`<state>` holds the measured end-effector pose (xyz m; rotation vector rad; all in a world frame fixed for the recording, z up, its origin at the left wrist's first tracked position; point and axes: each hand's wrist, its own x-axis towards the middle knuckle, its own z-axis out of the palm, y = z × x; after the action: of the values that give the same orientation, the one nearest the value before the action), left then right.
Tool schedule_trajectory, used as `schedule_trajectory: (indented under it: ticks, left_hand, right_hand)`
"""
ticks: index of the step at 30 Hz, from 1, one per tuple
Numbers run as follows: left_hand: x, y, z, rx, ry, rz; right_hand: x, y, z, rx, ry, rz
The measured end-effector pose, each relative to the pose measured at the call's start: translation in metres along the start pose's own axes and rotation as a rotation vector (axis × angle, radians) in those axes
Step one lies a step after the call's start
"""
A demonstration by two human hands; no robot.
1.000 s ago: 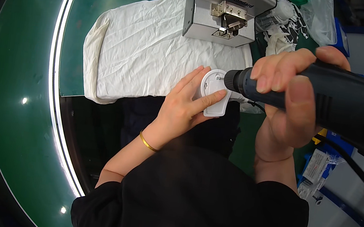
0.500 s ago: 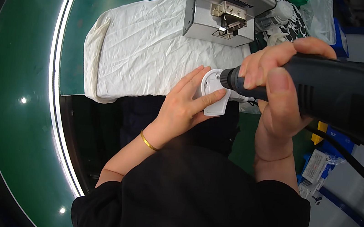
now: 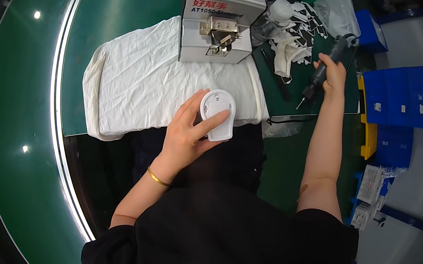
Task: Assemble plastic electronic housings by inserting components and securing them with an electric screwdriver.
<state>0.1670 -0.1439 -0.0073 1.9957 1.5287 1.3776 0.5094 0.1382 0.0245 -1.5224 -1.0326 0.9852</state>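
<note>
Two hands work apart at a green bench: the left hand pinches a white plastic housing at the near edge of a white cloth, while the right hand, at two o'clock, is closed around a black screwdriver. At twelve o'clock stands a grey feeder box.

Colour rundown: the surface is deep green, with a plain white cloth spread over it. On the cloth's far edge sits a silver-grey box machine with red lettering. The little plastic housing at the cloth's near edge is white. Right of the cloth, the screwdriver is black, the bins bright blue. There's a gold bangle and a black shirt.
</note>
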Motion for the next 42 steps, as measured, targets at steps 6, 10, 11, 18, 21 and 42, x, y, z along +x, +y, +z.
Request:
schedule_trajectory:
  ticks: [6, 10, 11, 18, 21, 42]
  left_hand:
    - [-0.001, 0.001, 0.001, 0.029, -0.006, -0.007]
    - [-0.002, -0.001, 0.001, 0.038, -0.028, -0.001]
    - [-0.001, -0.001, 0.000, 0.038, -0.024, 0.001]
    - [-0.001, 0.001, -0.001, 0.023, -0.018, 0.007]
    - [0.002, 0.001, -0.003, 0.028, -0.048, 0.027]
    - [-0.007, -0.012, -0.002, -0.042, -0.061, 0.045]
  right_hand:
    - [0.011, 0.026, -0.001, -0.260, -0.040, -0.002]
    - [-0.006, 0.026, 0.012, -0.473, 0.127, -0.543]
    - [-0.023, 0.015, 0.025, -0.691, 0.184, -0.954]
    - [-0.077, 0.011, 0.075, -0.899, -0.278, -0.876]
    - [-0.064, 0.014, 0.073, -0.807, -0.179, -1.004]
    - [-0.220, -0.055, 0.144, -0.534, -1.163, -1.184]
